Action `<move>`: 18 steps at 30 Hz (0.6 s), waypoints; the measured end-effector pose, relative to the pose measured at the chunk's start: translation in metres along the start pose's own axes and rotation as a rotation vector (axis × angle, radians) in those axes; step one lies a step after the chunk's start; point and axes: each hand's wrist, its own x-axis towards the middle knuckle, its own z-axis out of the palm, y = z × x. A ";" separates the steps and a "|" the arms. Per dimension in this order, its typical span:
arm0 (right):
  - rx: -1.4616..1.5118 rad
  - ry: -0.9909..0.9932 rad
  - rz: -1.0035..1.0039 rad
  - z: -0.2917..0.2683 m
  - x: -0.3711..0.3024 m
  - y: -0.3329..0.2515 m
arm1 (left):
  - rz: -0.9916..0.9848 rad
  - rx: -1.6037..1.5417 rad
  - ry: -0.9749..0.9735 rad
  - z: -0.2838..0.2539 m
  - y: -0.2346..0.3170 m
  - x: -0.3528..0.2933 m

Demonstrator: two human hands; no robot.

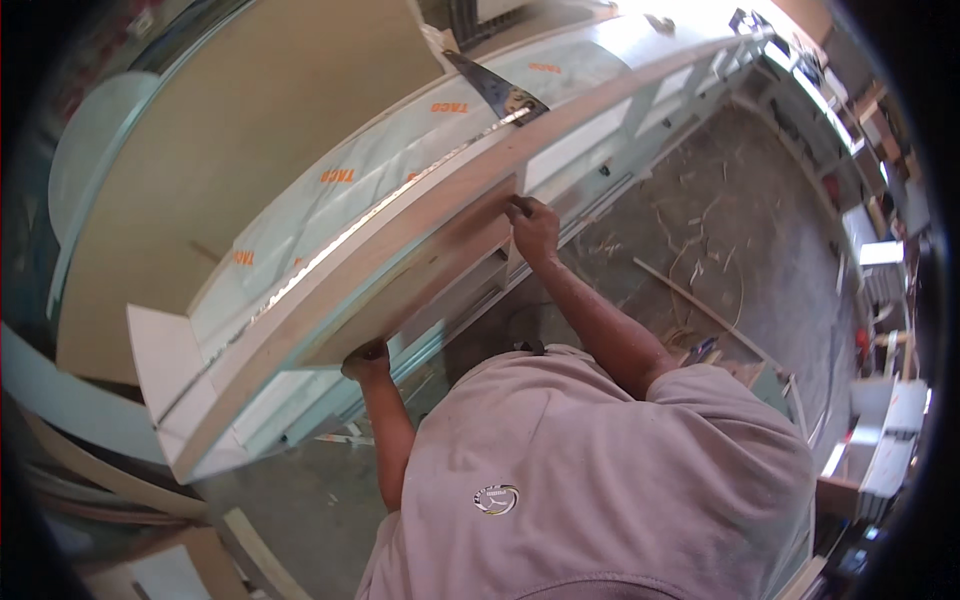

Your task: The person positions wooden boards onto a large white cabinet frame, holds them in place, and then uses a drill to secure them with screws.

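Note:
A long wooden cabinet frame (300, 310) with several openings runs slantwise in front of me. A flat wooden panel (425, 278) sits at one of its openings, just below the top edge. My right hand (537, 232) is closed on the panel's far right corner, its fingers bent over the edge. At the near left corner, my left hand (368, 362) curls round the same panel, with its fingertips partly hidden. A handsaw (497, 90) with a dark blade lies on the film-covered top, beyond the panel and apart from both hands.
Printed protective film (370, 165) covers the cabinet's top, with a large tan sheet (260, 130) behind it. Wood offcuts, a long strip (700, 305) and a loose cord (741, 300) lie on the concrete floor at right. Boxes and white cabinets (885, 420) line the right side.

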 end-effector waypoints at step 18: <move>0.022 0.031 0.061 -0.019 0.009 0.005 | -0.165 0.199 0.199 0.055 -0.010 -0.045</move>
